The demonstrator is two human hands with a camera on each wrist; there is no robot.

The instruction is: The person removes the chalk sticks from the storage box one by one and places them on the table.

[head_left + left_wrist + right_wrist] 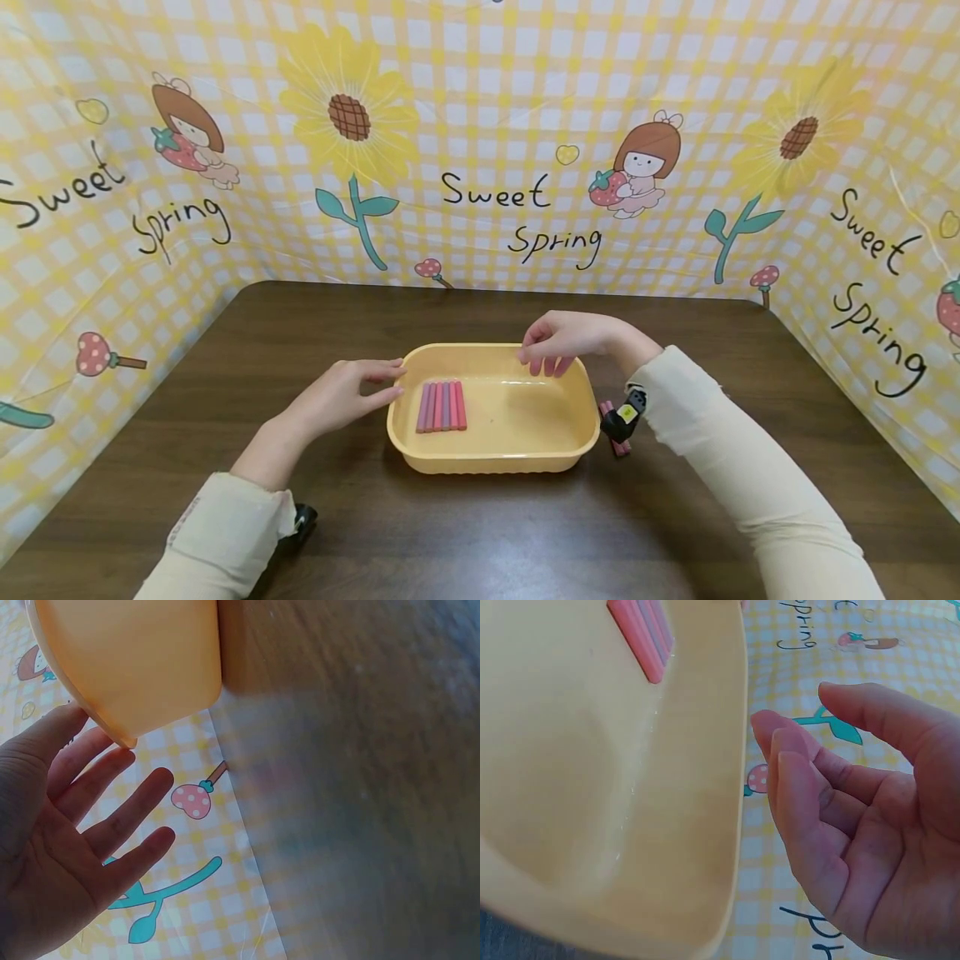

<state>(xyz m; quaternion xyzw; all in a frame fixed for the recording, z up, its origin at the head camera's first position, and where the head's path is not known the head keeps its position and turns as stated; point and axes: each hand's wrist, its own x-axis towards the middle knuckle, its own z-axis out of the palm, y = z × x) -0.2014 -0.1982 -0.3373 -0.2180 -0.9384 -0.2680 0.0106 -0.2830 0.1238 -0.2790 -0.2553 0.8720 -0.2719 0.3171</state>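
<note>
A shallow yellow plastic basin (pixel 517 442) stands on the table. Several pink and purple sticks (pixel 441 407) lie side by side at its left end; their exact kind is unclear. My left hand (pixel 341 396) touches the basin's left rim with its fingertips, the fingers fairly straight and spread in the left wrist view. Over the far right part of the rim hovers my right hand (pixel 558 340), fingers loosely bent. The right wrist view shows nothing between this hand's thumb and fingers, and a gap between them and the basin wall (pixel 697 787).
More pinkish sticks (pixel 621 447) lie on the table right of the basin, partly hidden by the black wrist camera (pixel 624 417). The dark wooden table (pixel 337 517) is backed by a yellow checked cloth (pixel 480 108) with printed flowers, standing along its far and side edges.
</note>
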